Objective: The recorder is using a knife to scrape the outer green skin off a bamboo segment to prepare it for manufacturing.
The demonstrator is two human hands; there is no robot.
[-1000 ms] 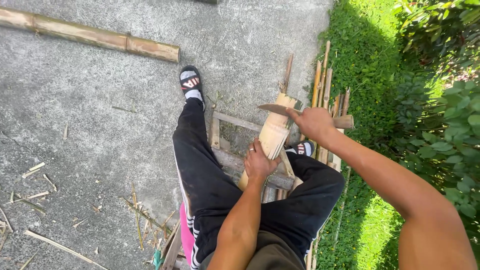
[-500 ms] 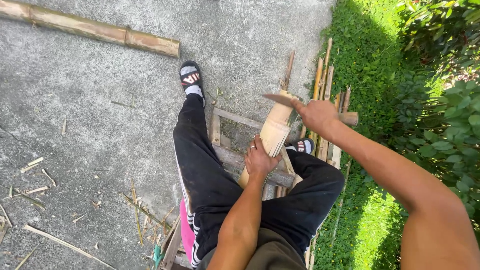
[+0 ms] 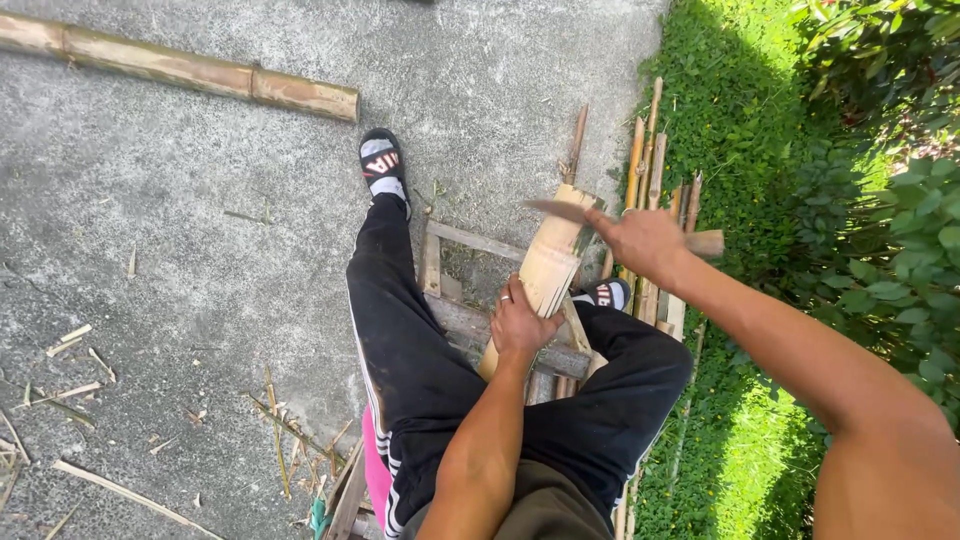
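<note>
The left hand (image 3: 520,322) is wrapping its fingers around the lower part of a split bamboo piece (image 3: 548,268), propping it tilted against a wooden frame (image 3: 470,318) between the person's knees so its top end is facing up and staying steady. The right hand (image 3: 648,242) is clenching the handle of a long knife (image 3: 562,211), its blade lying across the bamboo's top end, seemingly lined up with the grain. More bamboo strips (image 3: 645,160) are lying just beside the grass (image 3: 720,120), and a whole bamboo pole (image 3: 180,72) is resting well apart on the concrete ground (image 3: 180,250).
</note>
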